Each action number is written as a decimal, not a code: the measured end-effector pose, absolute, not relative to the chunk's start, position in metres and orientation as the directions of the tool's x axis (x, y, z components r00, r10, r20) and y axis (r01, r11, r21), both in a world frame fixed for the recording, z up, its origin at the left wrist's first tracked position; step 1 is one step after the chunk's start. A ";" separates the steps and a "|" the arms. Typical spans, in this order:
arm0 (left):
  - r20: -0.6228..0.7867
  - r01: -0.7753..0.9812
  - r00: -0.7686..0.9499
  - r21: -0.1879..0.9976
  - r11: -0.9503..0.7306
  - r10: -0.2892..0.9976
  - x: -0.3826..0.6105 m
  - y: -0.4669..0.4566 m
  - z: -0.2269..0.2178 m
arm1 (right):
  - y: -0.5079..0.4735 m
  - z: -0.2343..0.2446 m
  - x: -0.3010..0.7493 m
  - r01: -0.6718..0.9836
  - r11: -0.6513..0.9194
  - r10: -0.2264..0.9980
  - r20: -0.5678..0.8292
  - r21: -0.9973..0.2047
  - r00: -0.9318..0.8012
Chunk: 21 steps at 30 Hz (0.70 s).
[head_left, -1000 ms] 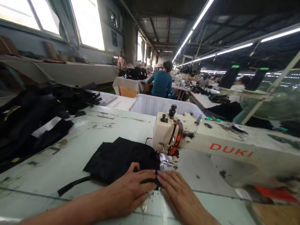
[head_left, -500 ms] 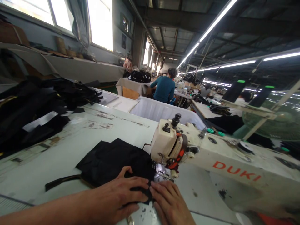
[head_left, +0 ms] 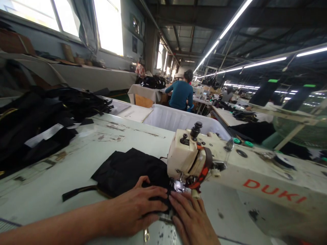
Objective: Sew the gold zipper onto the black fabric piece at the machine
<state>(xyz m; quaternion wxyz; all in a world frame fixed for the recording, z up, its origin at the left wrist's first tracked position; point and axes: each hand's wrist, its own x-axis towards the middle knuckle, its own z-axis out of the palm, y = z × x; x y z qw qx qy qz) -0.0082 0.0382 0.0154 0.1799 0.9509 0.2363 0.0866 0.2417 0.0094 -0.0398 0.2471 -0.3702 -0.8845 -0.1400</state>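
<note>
A black fabric piece (head_left: 127,170) lies on the pale sewing table, its right edge under the head of the sewing machine (head_left: 185,156). A narrow strap (head_left: 79,193) sticks out from its left side. My left hand (head_left: 143,207) rests on the near part of the fabric with fingers spread and pressing down. Beside it, my right hand (head_left: 191,214) lies flat with outstretched fingers at the fabric's right edge, just in front of the lit needle area (head_left: 179,185). The fingertips of both hands almost meet. Exactly where the needle enters is hard to make out.
A heap of black pieces (head_left: 46,119) covers the table's left side. Behind the table stands a white plastic bin (head_left: 184,119). A person in a teal top (head_left: 181,95) sits farther back. A small metal object (head_left: 146,234) lies below my left hand.
The whole view has shifted slightly, so table, machine and hands appear farther right. Both hands stay on the fabric by the needle area; more of the small metal object shows.
</note>
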 end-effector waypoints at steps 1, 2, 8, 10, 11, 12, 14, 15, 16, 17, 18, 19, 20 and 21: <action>0.084 0.418 0.872 0.383 -0.824 0.482 -0.008 0.039 0.014 | 0.009 -0.042 0.243 0.736 0.675 0.610 0.526 0.046 -0.593; 0.091 0.417 0.871 0.383 -0.824 0.483 -0.009 0.040 0.012 | 0.008 -0.043 0.244 0.749 0.662 0.639 0.507 0.019 -0.578; 0.105 0.411 0.869 0.392 -0.823 0.483 -0.008 0.043 0.006 | 0.004 -0.044 0.255 0.778 0.607 0.752 0.432 -0.162 -0.497; 0.116 0.411 0.865 0.397 -0.821 0.489 -0.007 0.042 0.006 | 0.003 -0.040 0.256 0.765 0.623 0.752 0.392 -0.161 -0.530; 0.123 0.414 0.860 0.398 -0.819 0.495 -0.006 0.042 0.005 | 0.002 -0.038 0.256 0.758 0.635 0.750 0.358 -0.151 -0.557; 0.128 0.417 0.857 0.397 -0.818 0.499 -0.006 0.042 0.005 | 0.002 -0.036 0.255 0.748 0.649 0.745 0.316 -0.139 -0.587; 0.142 0.414 0.855 0.390 -0.822 0.499 -0.006 0.041 0.003 | 0.001 -0.033 0.253 0.737 0.664 0.742 0.240 -0.125 -0.626; 0.151 0.411 0.855 0.387 -0.826 0.496 -0.006 0.041 0.002 | 0.000 -0.031 0.251 0.735 0.666 0.741 0.218 -0.125 -0.635; 0.161 0.407 0.855 0.384 -0.829 0.494 -0.006 0.041 0.002 | 0.000 -0.030 0.250 0.736 0.665 0.744 0.208 -0.127 -0.635; 0.174 0.404 0.852 0.381 -0.832 0.494 -0.006 0.041 0.001 | 0.001 -0.028 0.248 0.743 0.657 0.751 0.206 -0.130 -0.628; 0.184 0.403 0.850 0.377 -0.834 0.494 -0.006 0.040 0.001 | 0.001 -0.027 0.247 0.751 0.647 0.758 0.213 -0.131 -0.617; 0.188 0.407 0.847 0.372 -0.834 0.497 -0.006 0.040 0.000 | 0.002 -0.025 0.245 0.755 0.643 0.761 0.221 -0.129 -0.611; 0.186 0.412 0.847 0.362 -0.836 0.498 -0.006 0.039 0.000 | 0.003 -0.024 0.244 0.755 0.644 0.760 0.222 -0.124 -0.611; 0.182 0.416 0.849 0.353 -0.838 0.497 -0.006 0.039 0.000 | 0.004 -0.024 0.243 0.754 0.646 0.759 0.217 -0.122 -0.614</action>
